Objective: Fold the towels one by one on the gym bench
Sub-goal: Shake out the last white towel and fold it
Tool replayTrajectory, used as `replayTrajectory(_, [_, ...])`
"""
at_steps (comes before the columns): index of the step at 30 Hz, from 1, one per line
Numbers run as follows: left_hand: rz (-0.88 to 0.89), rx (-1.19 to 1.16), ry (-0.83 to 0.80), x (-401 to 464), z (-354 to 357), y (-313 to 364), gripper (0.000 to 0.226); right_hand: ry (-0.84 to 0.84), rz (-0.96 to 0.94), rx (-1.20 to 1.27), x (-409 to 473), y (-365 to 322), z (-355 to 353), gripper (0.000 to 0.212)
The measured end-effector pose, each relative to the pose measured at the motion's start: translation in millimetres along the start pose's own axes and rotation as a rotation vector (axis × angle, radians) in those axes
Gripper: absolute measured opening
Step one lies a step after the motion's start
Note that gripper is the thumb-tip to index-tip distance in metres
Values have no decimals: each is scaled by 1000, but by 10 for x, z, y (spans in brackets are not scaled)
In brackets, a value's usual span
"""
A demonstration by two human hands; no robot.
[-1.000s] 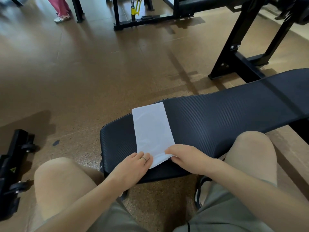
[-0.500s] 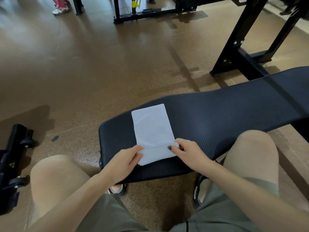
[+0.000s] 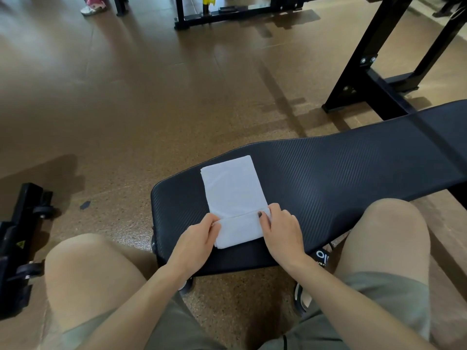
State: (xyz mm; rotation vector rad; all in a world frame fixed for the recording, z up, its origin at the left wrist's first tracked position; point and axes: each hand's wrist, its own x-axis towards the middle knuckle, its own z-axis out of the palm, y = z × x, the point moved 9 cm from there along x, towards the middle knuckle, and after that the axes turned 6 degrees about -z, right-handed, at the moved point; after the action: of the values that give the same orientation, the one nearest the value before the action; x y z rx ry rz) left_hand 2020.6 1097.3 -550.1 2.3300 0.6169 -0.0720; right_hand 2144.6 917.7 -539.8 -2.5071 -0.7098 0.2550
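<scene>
Since a second ago, the near end of the white towel (image 3: 233,198) has been lifted and turned over onto itself. It then lay flat as one long strip; a short folded flap now sits at its near end, and both hands have come forward with it.

The towel lies on the black padded gym bench (image 3: 353,178), near the bench's closer end, with its length running away from the person. The person sits facing it, bare knees on either side.

The left hand (image 3: 199,238) pinches the left edge of the folded flap, fingers curled round the cloth. The right hand (image 3: 280,231) holds the right edge, thumb lying on top of the flap and fingers curled at its side. Both hands are closed on the towel, not loose.

The step in hand appears to be folding the strip along its length, starting from the near end. The next move probably calls for carrying the flap further away over the rest of the strip, keeping both side edges lined up, then pressing it flat.

No basket, bin or other container shows, and no other towels are in view. Black metal gym frames (image 3: 374,79) stand on the brown floor (image 3: 126,109) beyond.
</scene>
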Motion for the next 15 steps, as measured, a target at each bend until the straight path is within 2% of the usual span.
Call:
replayTrajectory(4, [-22, 11, 87, -27, 3, 0, 7, 63, 18, 42, -19, 58, 69, 12])
replayTrajectory(8, [26, 211, 135, -41, 31, 57, 37, 77, -19, -43, -11, 58, 104, 22])
replayTrajectory(11, [61, 282, 158, -39, 28, 80, 39, 68, -43, -76, -4, 59, 100, 22])
replayTrajectory(15, [50, 329, 199, -38, -24, 114, 37, 63, -79, -86, 14, 39, 66, 10])
